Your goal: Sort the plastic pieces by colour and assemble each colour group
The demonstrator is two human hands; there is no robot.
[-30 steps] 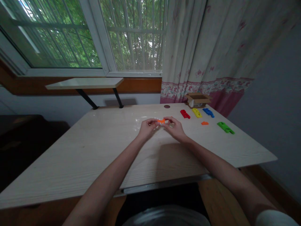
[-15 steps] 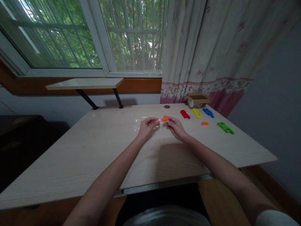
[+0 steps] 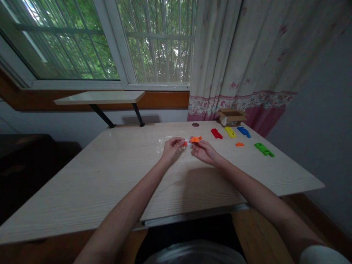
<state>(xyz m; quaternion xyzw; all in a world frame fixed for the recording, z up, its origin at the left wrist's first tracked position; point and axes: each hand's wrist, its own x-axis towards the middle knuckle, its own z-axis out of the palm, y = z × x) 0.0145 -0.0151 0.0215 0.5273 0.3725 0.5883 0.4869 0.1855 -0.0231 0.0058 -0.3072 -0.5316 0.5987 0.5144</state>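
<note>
Just above the middle of the table, my left hand [image 3: 172,148] pinches a small orange-red piece [image 3: 185,143] at its fingertips. A bit of white shows between the two hands, too small to name. My right hand [image 3: 205,151] holds a flat orange plastic piece [image 3: 195,139] between thumb and fingers, close to the left fingertips. Whether the two pieces touch, I cannot tell. Another orange piece [image 3: 239,144] lies on the table to the right of my right hand.
Red [image 3: 216,133], yellow [image 3: 230,132], blue [image 3: 244,132] and green [image 3: 264,149] plastic pieces lie on the right of the table [image 3: 115,183]. Behind them stands an open cardboard box [image 3: 231,117]. A raised shelf [image 3: 101,97] is at the back left, and a round brown disc [image 3: 195,124] lies near the back edge.
The orange piece in my right hand has turned and shows a broader face. My right fingers have shifted round it, the lower ones loosening. My left hand has hardly moved.
</note>
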